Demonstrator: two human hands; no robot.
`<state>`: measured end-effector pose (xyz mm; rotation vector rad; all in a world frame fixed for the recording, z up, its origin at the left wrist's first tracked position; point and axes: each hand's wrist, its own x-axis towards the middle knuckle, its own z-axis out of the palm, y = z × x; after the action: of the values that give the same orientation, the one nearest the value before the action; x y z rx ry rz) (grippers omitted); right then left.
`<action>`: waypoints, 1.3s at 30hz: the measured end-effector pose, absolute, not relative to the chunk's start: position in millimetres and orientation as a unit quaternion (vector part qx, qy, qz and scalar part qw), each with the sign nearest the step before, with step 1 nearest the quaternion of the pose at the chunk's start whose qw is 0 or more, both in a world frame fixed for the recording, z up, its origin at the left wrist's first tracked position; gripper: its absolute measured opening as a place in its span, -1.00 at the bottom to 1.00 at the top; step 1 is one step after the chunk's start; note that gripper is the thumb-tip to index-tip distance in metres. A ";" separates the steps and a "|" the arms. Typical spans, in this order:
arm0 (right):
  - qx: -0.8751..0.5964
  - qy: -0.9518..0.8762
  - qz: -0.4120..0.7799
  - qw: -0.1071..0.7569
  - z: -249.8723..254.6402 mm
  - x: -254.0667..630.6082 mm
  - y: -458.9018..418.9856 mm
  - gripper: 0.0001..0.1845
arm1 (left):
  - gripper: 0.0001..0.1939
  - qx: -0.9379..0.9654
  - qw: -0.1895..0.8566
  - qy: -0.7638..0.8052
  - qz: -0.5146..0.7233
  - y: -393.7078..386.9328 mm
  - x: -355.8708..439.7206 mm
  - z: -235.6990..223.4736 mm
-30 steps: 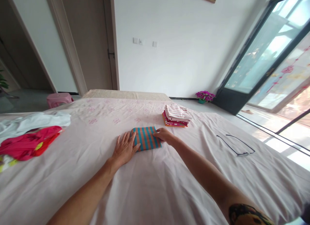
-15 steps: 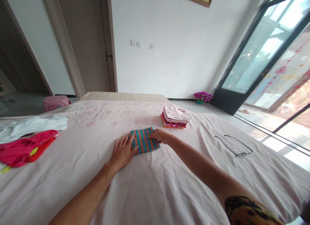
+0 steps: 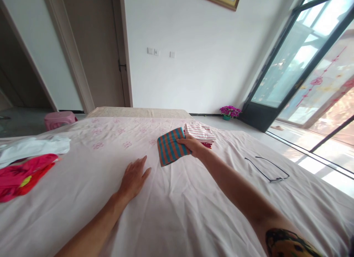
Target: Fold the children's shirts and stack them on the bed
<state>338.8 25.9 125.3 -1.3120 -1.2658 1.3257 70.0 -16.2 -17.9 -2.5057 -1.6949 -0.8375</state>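
Note:
A folded cloth with teal and orange-brown stripes [image 3: 170,148] is pinched at its right side by my right hand [image 3: 193,145], thumb on top. It is tilted and raised off the sheet, in front of a stack of folded clothes [image 3: 199,131]. The stack's top piece is white with thin red stripes, and dark red cloth shows below. My left hand [image 3: 134,178] lies low over the sheet to the left of the striped cloth, apart from it, with fingers stretched and nothing in them.
Loose white cloth [image 3: 35,148] and red-pink clothing [image 3: 26,174] lie at the left of the pale bedsheet [image 3: 177,220]. A pair of glasses [image 3: 272,172] rests on the right. Beyond the bed are a pink stool [image 3: 60,118] and a pot of purple flowers [image 3: 230,111].
My right hand has lifted the folded striped cloth off the sheet and moved it up and right towards the stack. My left hand has let go of it and drawn slightly left.

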 end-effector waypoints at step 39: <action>-0.666 -0.434 0.384 0.470 144.0 521.4 134.2 -0.92 | -0.47 -0.824 0.037 -0.519 -0.224 -8.2 76.9 -21.9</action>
<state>521.4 134.2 144.0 -1.6306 -1.0638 0.9406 76.9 -8.2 -21.9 -2.5294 -1.5949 -0.6867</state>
